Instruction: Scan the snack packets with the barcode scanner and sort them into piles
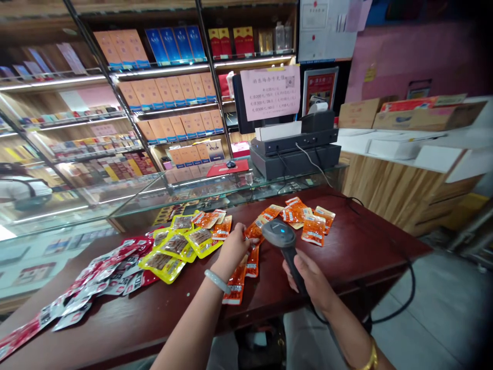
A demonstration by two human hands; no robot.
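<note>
My right hand (pixel 310 280) is wrapped round the handle of a black barcode scanner (pixel 279 234), whose head shows a small blue light and faces the orange snack packets. My left hand (pixel 238 245) has its fingers pinched at an orange snack packet (pixel 254 229), partly hidden behind the fingers and the scanner head. More orange packets (pixel 313 229) lie to the right, and others (pixel 234 287) lie under and below my left hand. Left of that hand are several yellow snack packets (pixel 164 263) with a few orange ones on top. Further left is a heap of red and silver packets (pixel 111 272).
The packets lie on a dark red wooden table (pixel 370 241). Behind it stand a glass display counter (pixel 185 190) and a cash register (pixel 296 159) with a screen. A black cable (pixel 412 293) loops at the table's right. A person (pixel 25 187) is at far left.
</note>
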